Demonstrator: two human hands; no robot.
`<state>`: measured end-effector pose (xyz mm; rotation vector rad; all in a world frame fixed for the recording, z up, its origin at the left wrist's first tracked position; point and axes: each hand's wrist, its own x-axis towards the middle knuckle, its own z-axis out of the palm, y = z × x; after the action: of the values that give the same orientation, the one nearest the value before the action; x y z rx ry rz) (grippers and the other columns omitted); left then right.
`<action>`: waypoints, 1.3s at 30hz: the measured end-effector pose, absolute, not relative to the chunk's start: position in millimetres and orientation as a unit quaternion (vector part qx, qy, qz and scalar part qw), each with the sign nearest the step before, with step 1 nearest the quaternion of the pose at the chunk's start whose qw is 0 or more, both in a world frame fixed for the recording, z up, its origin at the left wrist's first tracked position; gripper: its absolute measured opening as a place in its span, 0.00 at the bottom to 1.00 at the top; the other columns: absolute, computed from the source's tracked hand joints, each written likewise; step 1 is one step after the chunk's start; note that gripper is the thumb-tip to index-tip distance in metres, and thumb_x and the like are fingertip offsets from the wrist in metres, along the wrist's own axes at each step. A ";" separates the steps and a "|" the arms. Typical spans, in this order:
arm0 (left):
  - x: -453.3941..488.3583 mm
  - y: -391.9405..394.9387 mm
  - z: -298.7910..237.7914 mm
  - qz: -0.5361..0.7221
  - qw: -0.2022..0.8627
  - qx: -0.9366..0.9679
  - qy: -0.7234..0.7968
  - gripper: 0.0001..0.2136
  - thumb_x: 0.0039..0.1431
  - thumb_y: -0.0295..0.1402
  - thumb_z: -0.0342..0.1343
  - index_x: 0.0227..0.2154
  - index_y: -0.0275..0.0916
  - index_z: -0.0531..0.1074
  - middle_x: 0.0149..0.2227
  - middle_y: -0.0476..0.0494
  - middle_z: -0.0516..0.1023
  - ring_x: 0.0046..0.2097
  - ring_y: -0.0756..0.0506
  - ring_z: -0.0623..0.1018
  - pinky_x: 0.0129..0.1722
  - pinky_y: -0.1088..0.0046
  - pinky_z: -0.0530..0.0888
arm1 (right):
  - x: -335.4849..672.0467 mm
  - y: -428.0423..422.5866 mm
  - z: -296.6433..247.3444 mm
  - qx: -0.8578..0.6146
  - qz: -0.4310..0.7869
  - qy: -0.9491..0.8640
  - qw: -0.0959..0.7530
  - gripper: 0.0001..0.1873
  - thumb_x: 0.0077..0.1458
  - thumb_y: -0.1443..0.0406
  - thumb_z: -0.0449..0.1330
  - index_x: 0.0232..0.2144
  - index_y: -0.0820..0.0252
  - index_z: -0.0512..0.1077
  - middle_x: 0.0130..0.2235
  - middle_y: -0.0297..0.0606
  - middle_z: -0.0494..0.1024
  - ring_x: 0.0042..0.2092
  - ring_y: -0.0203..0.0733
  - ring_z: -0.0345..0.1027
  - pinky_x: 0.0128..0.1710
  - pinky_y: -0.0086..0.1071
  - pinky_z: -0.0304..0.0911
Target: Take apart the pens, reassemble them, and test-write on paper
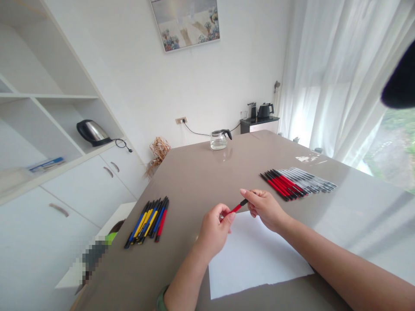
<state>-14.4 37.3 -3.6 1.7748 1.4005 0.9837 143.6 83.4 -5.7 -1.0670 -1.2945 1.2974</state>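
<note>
Between my two hands, above the far edge of a white sheet of paper, is a red pen with black ends. My left hand pinches its red barrel. At the pen's black end, the thumb and fingers of my right hand are closed on it. To the left lies a pile of blue, yellow and red pens with black ends. Beyond my right hand, a row of red pens lies beside several clear pens.
A glass pot with a black handle stands at the table's far end. Behind it, a black kettle sits on a small cabinet. White shelves with a steel kettle line the left side. Sheer curtains hang on the right.
</note>
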 end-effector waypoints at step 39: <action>-19.7 39.2 -4.9 0.307 0.233 0.722 0.574 0.15 0.56 0.40 0.38 0.26 0.38 0.66 0.25 0.48 0.67 0.28 0.50 0.66 0.26 0.76 0.59 | 145.9 89.4 -14.5 -0.463 0.511 -0.552 0.469 0.23 0.44 0.52 0.54 0.11 0.59 0.52 0.11 0.27 0.54 0.15 0.29 0.49 0.16 0.27 0.47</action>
<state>-19.7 39.2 -4.9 1.9844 1.5773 0.8434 145.9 89.4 -14.5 -1.1347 -1.3525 1.2538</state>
